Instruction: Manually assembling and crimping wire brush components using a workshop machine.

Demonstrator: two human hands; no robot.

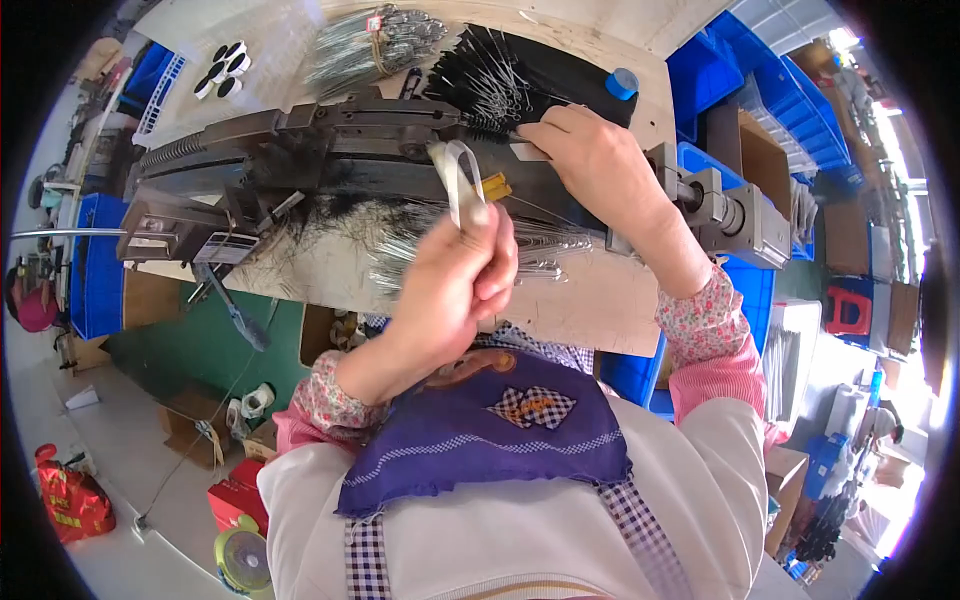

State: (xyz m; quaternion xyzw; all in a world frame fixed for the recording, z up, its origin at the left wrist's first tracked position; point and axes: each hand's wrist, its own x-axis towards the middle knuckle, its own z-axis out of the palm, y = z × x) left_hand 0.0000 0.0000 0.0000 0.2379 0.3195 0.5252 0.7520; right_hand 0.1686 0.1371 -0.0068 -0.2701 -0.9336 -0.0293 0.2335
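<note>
Pale narrow strip, bent into a loop, near end clenched in my left hand, loop projecting past my thumb toward the far edge of the bench, my right hand near the right edge, fingers curled, grasp indeterminable.

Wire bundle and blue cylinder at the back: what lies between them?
In the head view, a black pile with looped wires on it lies between the wire bundle and blue cylinder.

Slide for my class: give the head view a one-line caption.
Left hand holding a pale looped strip, right hand at a dark bench machine, wire bundle beyond.
</note>
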